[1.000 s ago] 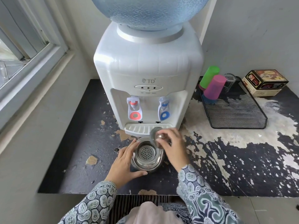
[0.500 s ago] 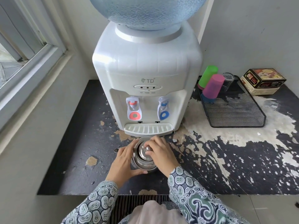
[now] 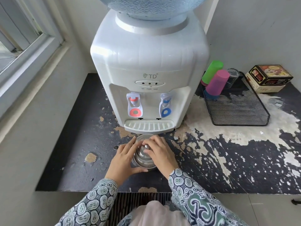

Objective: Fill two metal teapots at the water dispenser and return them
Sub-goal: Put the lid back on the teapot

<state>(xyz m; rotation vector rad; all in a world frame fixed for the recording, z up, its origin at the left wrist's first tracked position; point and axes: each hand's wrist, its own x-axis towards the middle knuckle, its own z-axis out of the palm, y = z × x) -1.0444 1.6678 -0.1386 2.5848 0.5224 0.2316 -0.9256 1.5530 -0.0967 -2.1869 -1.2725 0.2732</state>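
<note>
Between both hands (image 3: pixel 141 158), teapot (image 3: pixel 144 161) sits before dispenser (image 3: pixel 149 62).

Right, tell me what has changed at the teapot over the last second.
The lid went on: a second ago the right hand held it tilted at the teapot's far rim with the strainer open to view; now it sits on the teapot, the right hand's fingers still around its knob. The left hand stays cupped on the pot's left side. The water dispenser, cups and mesh tray are as before.
</note>
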